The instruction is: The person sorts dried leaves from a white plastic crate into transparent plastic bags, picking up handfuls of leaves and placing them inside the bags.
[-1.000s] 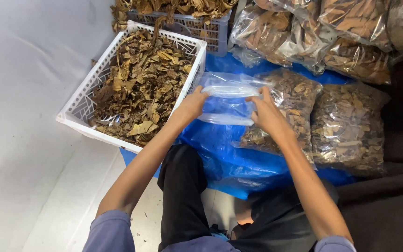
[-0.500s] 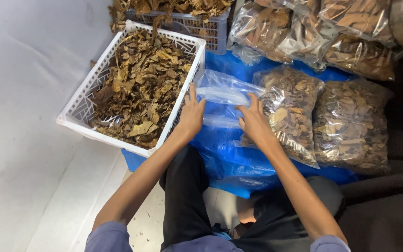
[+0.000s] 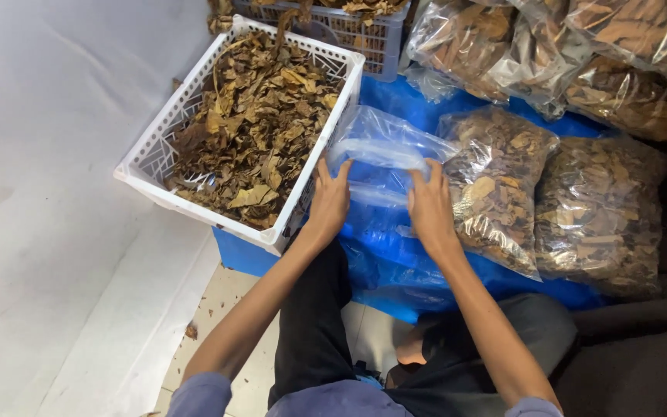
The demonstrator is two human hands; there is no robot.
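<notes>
- Clear plastic bag, empty, light and slippery, lies under both my hands.
- Left hand and right hand press flat, open-fingered; its edges offer the best grip.

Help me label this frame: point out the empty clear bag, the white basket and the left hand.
empty clear bag (image 3: pixel 384 143), head view, upper middle of the plastic.
white basket (image 3: pixel 142 171), head view, near-left rim.
left hand (image 3: pixel 330 202), head view, back of the hand.

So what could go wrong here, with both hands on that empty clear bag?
1. The empty clear bag looks thin and slippery, so the left hand and right hand could lose its opening.
2. The white basket of dried leaves overhangs the blue platform and might tip if bumped.
</notes>
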